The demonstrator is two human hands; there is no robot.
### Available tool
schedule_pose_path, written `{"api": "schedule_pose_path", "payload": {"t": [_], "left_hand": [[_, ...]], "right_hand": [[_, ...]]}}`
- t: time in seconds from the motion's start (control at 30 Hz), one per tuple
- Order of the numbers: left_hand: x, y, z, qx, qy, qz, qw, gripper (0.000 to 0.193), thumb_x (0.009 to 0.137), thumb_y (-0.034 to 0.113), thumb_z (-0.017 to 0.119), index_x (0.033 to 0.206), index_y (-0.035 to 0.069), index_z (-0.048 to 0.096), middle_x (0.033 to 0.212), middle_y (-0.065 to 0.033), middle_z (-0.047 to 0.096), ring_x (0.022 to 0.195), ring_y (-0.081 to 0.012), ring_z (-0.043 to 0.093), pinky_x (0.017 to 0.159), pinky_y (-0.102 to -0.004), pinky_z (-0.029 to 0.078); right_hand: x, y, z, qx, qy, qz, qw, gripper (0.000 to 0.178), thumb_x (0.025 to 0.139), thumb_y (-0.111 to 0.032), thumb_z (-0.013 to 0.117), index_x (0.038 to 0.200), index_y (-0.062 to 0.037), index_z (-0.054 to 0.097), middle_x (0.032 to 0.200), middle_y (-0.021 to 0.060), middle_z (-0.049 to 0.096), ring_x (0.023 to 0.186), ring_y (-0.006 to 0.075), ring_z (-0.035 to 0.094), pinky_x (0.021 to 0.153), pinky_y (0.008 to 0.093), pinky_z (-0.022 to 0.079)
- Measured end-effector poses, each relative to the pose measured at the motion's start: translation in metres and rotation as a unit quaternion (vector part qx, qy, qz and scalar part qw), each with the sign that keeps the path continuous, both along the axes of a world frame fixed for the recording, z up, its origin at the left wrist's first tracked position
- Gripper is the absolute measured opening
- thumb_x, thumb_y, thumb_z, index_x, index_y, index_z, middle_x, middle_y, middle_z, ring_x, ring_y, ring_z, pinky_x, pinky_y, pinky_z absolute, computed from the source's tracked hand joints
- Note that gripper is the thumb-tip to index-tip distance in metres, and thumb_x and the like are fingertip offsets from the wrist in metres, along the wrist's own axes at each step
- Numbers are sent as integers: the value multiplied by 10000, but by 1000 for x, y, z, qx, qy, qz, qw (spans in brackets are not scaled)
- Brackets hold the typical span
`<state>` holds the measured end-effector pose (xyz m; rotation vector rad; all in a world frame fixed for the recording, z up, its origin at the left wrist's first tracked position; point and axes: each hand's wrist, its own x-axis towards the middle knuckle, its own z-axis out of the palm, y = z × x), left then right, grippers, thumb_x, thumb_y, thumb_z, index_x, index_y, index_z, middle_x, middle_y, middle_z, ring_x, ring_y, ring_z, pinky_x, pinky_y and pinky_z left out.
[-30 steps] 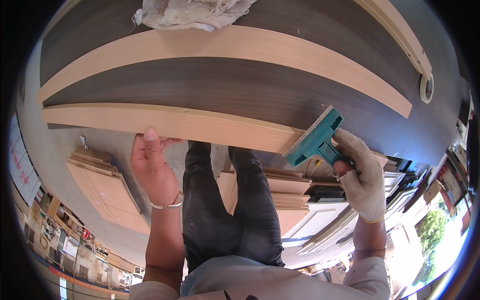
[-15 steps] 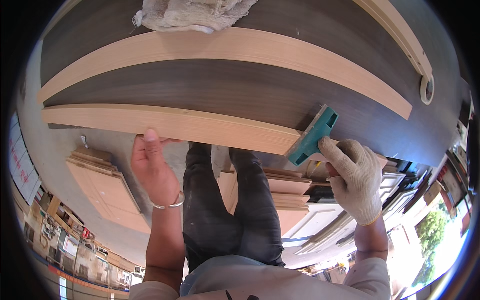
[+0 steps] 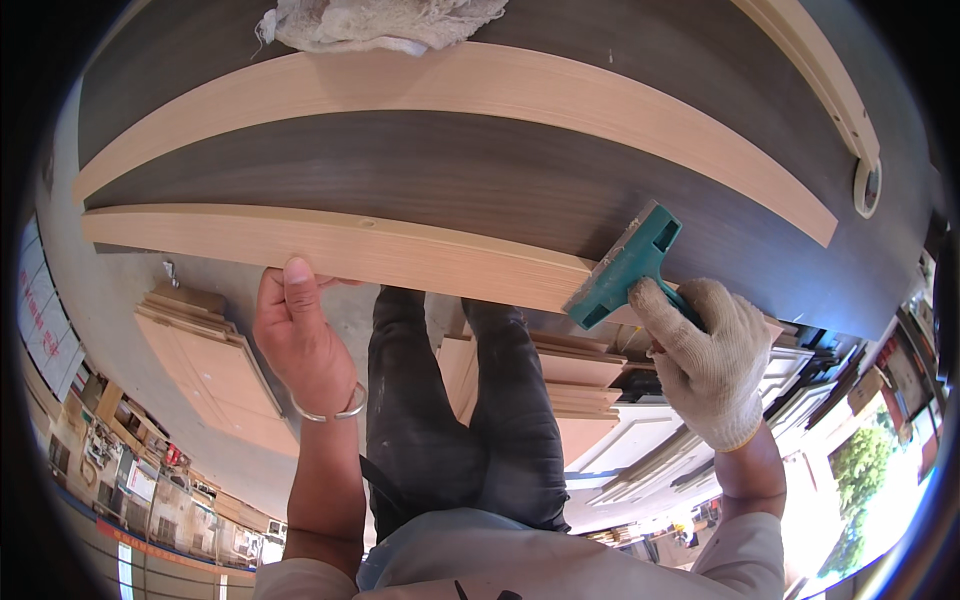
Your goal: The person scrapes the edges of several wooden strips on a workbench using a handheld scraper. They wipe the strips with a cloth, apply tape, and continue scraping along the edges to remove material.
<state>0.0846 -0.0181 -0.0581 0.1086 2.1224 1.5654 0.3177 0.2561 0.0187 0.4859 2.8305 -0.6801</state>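
Note:
My left hand (image 3: 300, 325), bare and with a silver bangle at the wrist, is closed on the front edge of a pale wood strip (image 3: 450, 260). Its thumb presses the front face and the fingers go out of sight underneath. The strip lies along the near edge of a dark board (image 3: 400, 165). In a knitted off-white glove, my right hand (image 3: 715, 355) grips the handle of a teal scraper (image 3: 628, 265). The scraper's wide blade lies slantwise across the strip, right of its middle.
A second pale strip (image 3: 500, 85) lies farther back, with a crumpled whitish cloth (image 3: 385, 22) touching it. At the far right are another pale piece (image 3: 825, 85) and a roll of tape (image 3: 867, 190). Stacked panels (image 3: 215, 360) stand below left; more boards (image 3: 570, 390) lean beyond my legs.
The scraper and my right hand keep nearly the same place on the strip, with a slight tilt of the blade. My left hand still holds the strip. The view has shifted a little.

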Motion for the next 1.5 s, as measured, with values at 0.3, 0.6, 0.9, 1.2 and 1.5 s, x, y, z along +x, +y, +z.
{"api": "schedule_pose_path", "payload": {"t": [0.3, 0.6, 0.9, 1.2, 1.5], "left_hand": [[-1, -3, 1, 3, 0, -2, 1000, 331, 1153, 317, 605, 1054, 6, 660, 1001, -101, 753, 942, -172, 708, 927, -390, 573], [-5, -11, 0, -62, 10, -9, 998, 334, 1150, 318, 608, 1068, -2, 661, 1027, -93, 744, 964, -177, 699, 956, -387, 561], [-3, -11, 0, -69, -7, 6, 998, 327, 1147, 311, 617, 1100, -9, 665, 1039, -72, 724, 986, -163, 664, 998, -376, 536], [-4, -12, 2, -67, -10, 1, 998, 309, 1140, 308, 632, 1084, 5, 654, 1061, -64, 701, 997, -152, 632, 980, -367, 513], [-4, -9, 6, -69, -17, 5, 997, 305, 1140, 303, 633, 1036, 16, 635, 1013, -47, 674, 979, -150, 616, 987, -368, 511]], "right_hand": [[-2, 1, -8, -5, 30, 4, 1000, 612, 769, -80, 822, 1351, -257, 756, 827, 24, 595, 662, 187, 619, 553, 356, 455], [-14, -1, -10, -23, 27, 20, 999, 653, 701, -50, 798, 1332, -215, 759, 865, 51, 616, 700, 226, 637, 584, 379, 473], [-6, 4, 0, -27, -18, 1, 999, 667, 691, -34, 830, 1331, -208, 763, 851, 49, 625, 719, 220, 650, 601, 374, 480], [2, 4, -4, -52, -11, -19, 998, 665, 701, -27, 842, 1339, -192, 756, 876, 67, 650, 730, 237, 661, 604, 384, 492], [-5, 3, -7, -61, 2, -9, 998, 661, 677, 14, 781, 1315, -162, 761, 871, 79, 645, 697, 241, 650, 604, 390, 499]]}}
